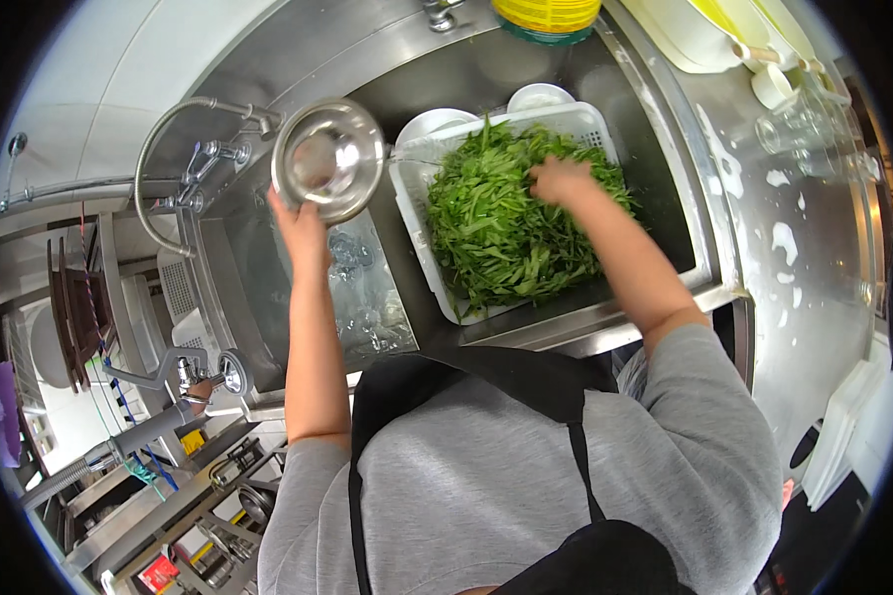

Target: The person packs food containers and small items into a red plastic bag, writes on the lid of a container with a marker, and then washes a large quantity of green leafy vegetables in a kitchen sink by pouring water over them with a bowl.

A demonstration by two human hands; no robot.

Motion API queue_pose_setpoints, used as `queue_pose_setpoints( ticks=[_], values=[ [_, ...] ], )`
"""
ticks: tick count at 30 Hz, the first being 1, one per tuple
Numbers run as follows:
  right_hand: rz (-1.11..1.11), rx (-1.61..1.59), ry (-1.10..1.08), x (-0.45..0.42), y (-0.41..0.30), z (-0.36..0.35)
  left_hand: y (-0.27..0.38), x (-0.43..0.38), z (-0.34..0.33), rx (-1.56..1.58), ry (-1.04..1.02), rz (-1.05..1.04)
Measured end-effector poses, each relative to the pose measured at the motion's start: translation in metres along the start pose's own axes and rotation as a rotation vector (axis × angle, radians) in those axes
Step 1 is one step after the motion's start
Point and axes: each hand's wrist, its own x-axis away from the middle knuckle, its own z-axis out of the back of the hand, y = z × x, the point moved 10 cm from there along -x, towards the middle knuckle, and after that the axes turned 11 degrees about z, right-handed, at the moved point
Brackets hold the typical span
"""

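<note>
My left hand (299, 223) grips the lower rim of a shiny metal bowl (327, 160), raised and tilted above the water-filled left sink basin (268, 327). Nothing shows inside the bowl but reflections. My right hand (562, 181) rests in a heap of cut leafy greens (491, 223); its fingertips are partly hidden among the leaves, so whether they grip any cannot be seen. The greens fill a white perforated plastic basket (417, 236) in the right basin. Behind the basket sit a white bowl (435, 120) and a smaller round white dish (539, 97).
A coiled-hose faucet (145, 149) arches at the left basin. A yellow container (549, 15) stands behind the right basin. On the wet steel drainboard at right are clear glasses (785, 134), a white cup (772, 85) and white containers (673, 33). A jointed metal arm (156, 372) juts in at left.
</note>
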Motion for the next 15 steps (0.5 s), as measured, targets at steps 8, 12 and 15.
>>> queue_pose_setpoints(
  ticks=[8,12,15],
  values=[
    [0.293,-0.035,-0.163,-0.134,-0.055,0.037,-0.046,-0.001,0.112,-0.227,0.243,-0.104],
    [0.038,0.129,-0.210,-0.122,-0.074,0.002,-0.065,0.010,0.139,-0.469,0.422,-0.102],
    [0.017,0.063,-0.239,-0.118,-0.054,-0.029,-0.068,0.007,0.134,-0.567,0.451,-0.121]
  ],
)
